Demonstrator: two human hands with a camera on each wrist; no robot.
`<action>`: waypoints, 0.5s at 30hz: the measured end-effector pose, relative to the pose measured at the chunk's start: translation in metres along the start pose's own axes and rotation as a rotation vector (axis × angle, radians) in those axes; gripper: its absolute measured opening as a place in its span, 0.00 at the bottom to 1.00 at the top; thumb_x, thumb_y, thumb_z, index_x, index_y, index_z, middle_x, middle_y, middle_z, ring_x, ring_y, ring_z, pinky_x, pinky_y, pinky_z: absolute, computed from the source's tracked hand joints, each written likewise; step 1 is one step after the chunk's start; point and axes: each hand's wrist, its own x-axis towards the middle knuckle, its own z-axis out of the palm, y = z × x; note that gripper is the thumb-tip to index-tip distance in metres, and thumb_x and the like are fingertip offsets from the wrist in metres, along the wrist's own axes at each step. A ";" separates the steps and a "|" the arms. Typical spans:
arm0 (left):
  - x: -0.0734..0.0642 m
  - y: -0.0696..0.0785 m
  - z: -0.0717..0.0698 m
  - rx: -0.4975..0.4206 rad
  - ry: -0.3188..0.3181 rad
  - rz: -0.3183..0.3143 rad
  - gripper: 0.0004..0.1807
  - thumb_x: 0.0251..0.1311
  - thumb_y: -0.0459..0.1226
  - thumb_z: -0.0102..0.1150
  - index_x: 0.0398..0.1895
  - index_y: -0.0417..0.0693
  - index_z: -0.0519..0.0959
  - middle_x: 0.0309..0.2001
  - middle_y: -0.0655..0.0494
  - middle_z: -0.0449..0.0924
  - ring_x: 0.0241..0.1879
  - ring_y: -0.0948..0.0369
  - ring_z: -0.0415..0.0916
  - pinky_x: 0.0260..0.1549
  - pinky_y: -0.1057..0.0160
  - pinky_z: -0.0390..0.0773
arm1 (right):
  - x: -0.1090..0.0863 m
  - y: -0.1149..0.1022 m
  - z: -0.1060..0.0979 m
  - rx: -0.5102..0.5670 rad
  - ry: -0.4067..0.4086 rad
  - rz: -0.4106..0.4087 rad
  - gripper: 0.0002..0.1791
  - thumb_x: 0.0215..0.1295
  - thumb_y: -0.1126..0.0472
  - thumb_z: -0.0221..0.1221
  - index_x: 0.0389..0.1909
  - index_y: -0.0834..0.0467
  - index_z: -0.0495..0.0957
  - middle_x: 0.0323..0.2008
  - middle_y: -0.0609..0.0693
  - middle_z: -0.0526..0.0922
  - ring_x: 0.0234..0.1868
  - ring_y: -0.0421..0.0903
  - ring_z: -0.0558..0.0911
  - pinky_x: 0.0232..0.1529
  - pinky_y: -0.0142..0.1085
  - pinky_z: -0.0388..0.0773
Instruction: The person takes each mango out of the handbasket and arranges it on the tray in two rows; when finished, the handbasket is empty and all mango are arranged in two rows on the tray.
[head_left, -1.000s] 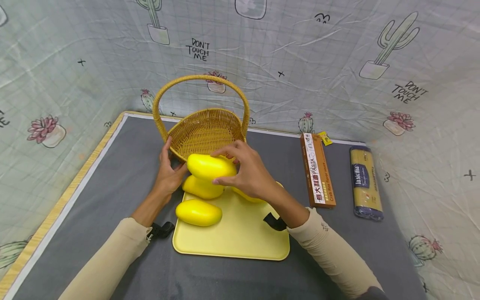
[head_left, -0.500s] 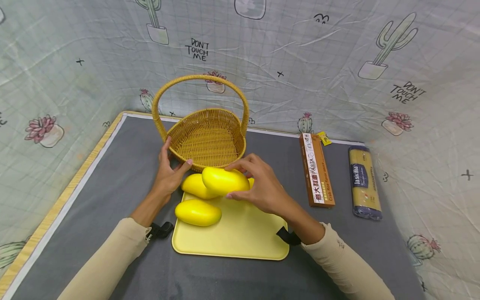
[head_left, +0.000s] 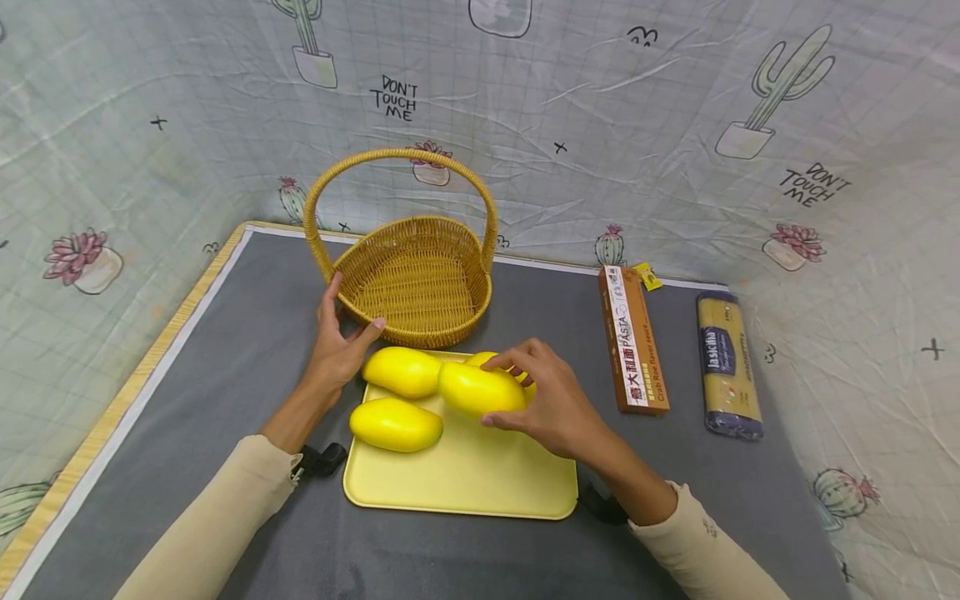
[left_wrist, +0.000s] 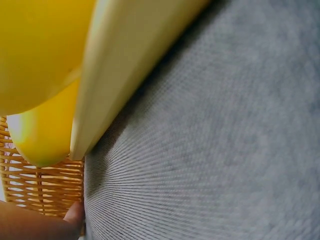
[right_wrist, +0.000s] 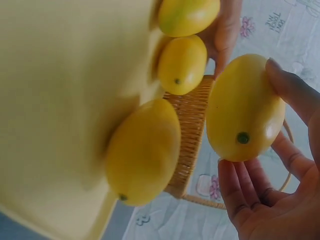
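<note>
My right hand (head_left: pixel 551 404) holds a yellow mango (head_left: pixel 480 389) between thumb and fingertips, above the pale yellow tray (head_left: pixel 461 487). Its stem spot faces the camera in the right wrist view, where the mango (right_wrist: pixel 245 107) hangs apart from the others. On the tray lie a mango (head_left: pixel 402 372) at the back left, another mango (head_left: pixel 396 425) in front of it, and a mango (right_wrist: pixel 145 152) at the back right, partly hidden in the head view. My left hand (head_left: pixel 333 354) grips the near left rim of the brown wicker basket (head_left: pixel 420 292), which stands behind the tray with its handle upright.
To the right lie a brown pasta box (head_left: pixel 633 342) and a spaghetti packet (head_left: pixel 729 364). A small yellow sachet (head_left: pixel 648 276) is beside the box's far end. Patterned cloth (head_left: pixel 558 100) hangs behind the grey table (head_left: pixel 225 367).
My right hand has carried the mango from the basket's front rim rightward and toward me, over the tray. The left hand stays at the basket, which has not visibly moved.
</note>
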 end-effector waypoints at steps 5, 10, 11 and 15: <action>0.002 -0.006 -0.002 -0.001 0.000 0.009 0.56 0.75 0.39 0.63 0.88 0.72 0.32 0.86 0.55 0.25 0.87 0.45 0.36 0.84 0.39 0.55 | -0.013 0.006 0.005 -0.072 -0.008 0.016 0.33 0.46 0.50 0.86 0.55 0.45 0.85 0.45 0.44 0.77 0.47 0.43 0.76 0.47 0.39 0.82; 0.003 -0.009 -0.003 -0.006 0.001 0.017 0.56 0.75 0.40 0.64 0.87 0.76 0.33 0.86 0.56 0.25 0.87 0.46 0.38 0.84 0.40 0.56 | -0.024 0.013 0.011 -0.123 -0.003 0.014 0.34 0.43 0.50 0.87 0.54 0.45 0.86 0.45 0.44 0.77 0.45 0.44 0.74 0.44 0.37 0.75; 0.003 -0.009 -0.003 -0.007 0.001 0.018 0.56 0.75 0.40 0.64 0.87 0.76 0.33 0.86 0.56 0.25 0.87 0.46 0.38 0.84 0.40 0.56 | -0.026 0.014 0.012 -0.130 -0.001 0.014 0.34 0.43 0.50 0.87 0.54 0.45 0.86 0.45 0.44 0.77 0.45 0.44 0.74 0.44 0.37 0.74; 0.004 -0.010 -0.003 -0.009 0.001 0.023 0.56 0.75 0.40 0.64 0.87 0.76 0.33 0.86 0.56 0.25 0.87 0.46 0.37 0.84 0.40 0.56 | -0.032 0.019 0.016 -0.149 0.006 0.026 0.34 0.41 0.51 0.88 0.53 0.45 0.86 0.45 0.44 0.77 0.47 0.44 0.75 0.46 0.38 0.76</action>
